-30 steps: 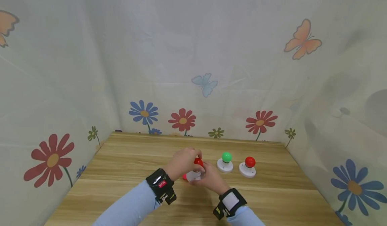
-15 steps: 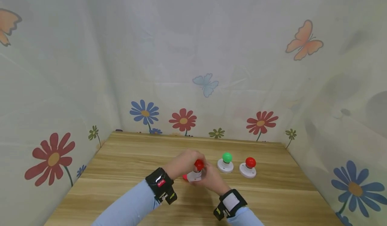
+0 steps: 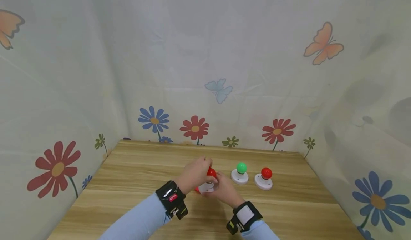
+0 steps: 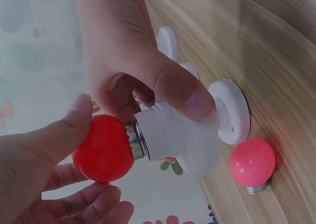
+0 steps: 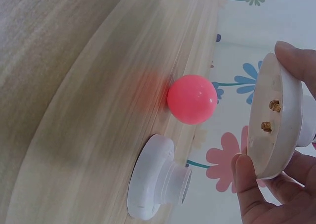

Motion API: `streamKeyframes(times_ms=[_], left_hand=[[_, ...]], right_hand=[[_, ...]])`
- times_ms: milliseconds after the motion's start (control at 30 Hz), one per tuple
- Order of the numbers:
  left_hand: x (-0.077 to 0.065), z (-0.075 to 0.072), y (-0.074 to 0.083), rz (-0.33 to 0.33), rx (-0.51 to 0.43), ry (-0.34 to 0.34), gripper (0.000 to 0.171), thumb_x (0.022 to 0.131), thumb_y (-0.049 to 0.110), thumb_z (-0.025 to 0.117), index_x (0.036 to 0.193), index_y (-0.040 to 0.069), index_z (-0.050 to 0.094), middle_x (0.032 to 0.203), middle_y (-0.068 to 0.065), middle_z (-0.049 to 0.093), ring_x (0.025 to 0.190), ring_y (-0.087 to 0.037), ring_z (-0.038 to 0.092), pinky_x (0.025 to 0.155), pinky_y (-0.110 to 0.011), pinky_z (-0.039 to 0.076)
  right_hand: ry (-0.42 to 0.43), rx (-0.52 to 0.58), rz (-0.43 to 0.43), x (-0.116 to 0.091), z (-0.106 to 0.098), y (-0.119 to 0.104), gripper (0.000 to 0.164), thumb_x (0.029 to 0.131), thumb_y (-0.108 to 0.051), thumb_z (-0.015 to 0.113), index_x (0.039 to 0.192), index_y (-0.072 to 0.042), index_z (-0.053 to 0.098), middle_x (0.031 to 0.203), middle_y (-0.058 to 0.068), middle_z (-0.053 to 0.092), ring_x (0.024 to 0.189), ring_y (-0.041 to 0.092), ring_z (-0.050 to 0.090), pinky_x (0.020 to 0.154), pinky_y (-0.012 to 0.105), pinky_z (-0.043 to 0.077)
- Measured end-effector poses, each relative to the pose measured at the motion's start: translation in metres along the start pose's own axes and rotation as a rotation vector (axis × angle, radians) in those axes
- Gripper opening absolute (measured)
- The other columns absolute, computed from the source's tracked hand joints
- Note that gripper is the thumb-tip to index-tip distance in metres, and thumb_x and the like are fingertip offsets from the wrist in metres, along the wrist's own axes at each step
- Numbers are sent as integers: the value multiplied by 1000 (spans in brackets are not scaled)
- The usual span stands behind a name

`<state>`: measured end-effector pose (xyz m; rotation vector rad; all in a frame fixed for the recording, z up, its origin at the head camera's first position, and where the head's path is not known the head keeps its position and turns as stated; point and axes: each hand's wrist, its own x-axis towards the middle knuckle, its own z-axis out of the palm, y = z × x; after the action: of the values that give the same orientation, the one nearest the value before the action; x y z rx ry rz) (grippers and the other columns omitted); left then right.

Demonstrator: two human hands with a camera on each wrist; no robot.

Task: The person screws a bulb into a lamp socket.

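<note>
My left hand (image 3: 193, 175) holds the round red light bulb (image 4: 104, 152) by its globe, thumb on one side and fingers on the other. The bulb's metal screw end sits at the mouth of a white lamp socket (image 4: 163, 132), with some metal showing. Gripping that socket by its round base is my right hand (image 3: 225, 190); the right wrist view shows its underside with two brass screws (image 5: 270, 116). The socket is raised off the table and tilted. On the wood below lies a pinkish-red bulb (image 5: 192, 99) with its silver thread visible in the left wrist view.
A white socket without a bulb (image 5: 155, 179) stands close to the loose bulb. Right of my hands, a green bulb (image 3: 241, 168) and a red bulb (image 3: 266, 173) sit upright in white sockets on the wooden table (image 3: 144, 161). Flowered cloth (image 3: 179, 54) surrounds the table.
My left fingers drew back and bared more of the red bulb half a second ago; now they wrap around it again. My right hand and the socket stay nearly in place.
</note>
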<state>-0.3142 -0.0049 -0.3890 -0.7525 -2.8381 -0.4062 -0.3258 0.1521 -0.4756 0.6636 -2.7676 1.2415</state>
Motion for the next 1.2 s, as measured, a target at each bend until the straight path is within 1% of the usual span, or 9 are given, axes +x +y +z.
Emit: streamKeyframes(times_ms=[100,233,400,533,633,767,867,1000,1200], left_hand=[[0,0,0,24,-2,-3,46,75,37,82,106,9,63,89,-3,59,74,-12,54,69,-22,53],[1,-1,1,55,-45,-37,35,77,17,82,108,11,66,100,-3,64,87,-14,60,80,-25,55],[-1,-5,2,71,-104,-65,36,77,3,80,110,13,69,106,-3,66,94,-17,63,84,-29,56],[0,-6,3,41,-126,-95,50,73,2,82,118,15,66,115,-5,66,102,-21,63,88,-33,55],[1,-4,3,0,-145,-97,62,71,12,86,127,15,61,121,-6,62,104,-22,62,87,-34,56],[0,0,3,-44,-93,-50,60,74,37,83,120,9,59,103,-6,61,83,-16,60,75,-28,57],[-1,2,4,-42,-10,-9,55,75,46,79,108,7,58,87,-3,58,69,-11,54,66,-24,56],[-3,0,6,-16,18,-4,47,77,39,80,106,8,59,88,-4,60,71,-11,55,68,-24,56],[-2,-7,8,43,-73,-57,34,79,7,79,111,11,66,105,-5,65,90,-16,62,82,-28,56]], right_hand=[[3,5,5,0,1,1,67,70,-35,86,125,-7,58,117,10,62,103,23,62,93,48,51],[11,10,-2,1,1,4,74,69,-36,87,130,-9,55,125,12,61,112,28,60,99,53,45],[18,-8,-26,0,2,7,77,68,-36,87,132,-9,53,128,13,60,115,29,59,101,52,45],[11,-3,-10,-1,1,6,75,69,-37,87,130,-8,55,127,13,60,114,30,59,100,54,44],[7,7,15,-2,0,5,72,70,-38,86,128,-8,56,124,13,60,113,31,59,99,56,45],[8,3,-8,-2,0,4,69,70,-38,86,125,-9,58,119,11,61,106,25,61,93,50,50],[12,-24,-34,-1,-1,3,65,70,-38,86,122,-9,61,113,7,62,99,19,61,87,42,54],[12,-35,-24,-1,-1,2,66,69,-39,86,122,-8,61,112,7,62,97,19,60,86,42,54],[4,19,-2,-1,-3,1,73,70,-36,86,130,-8,55,124,12,60,111,28,59,98,53,47]])
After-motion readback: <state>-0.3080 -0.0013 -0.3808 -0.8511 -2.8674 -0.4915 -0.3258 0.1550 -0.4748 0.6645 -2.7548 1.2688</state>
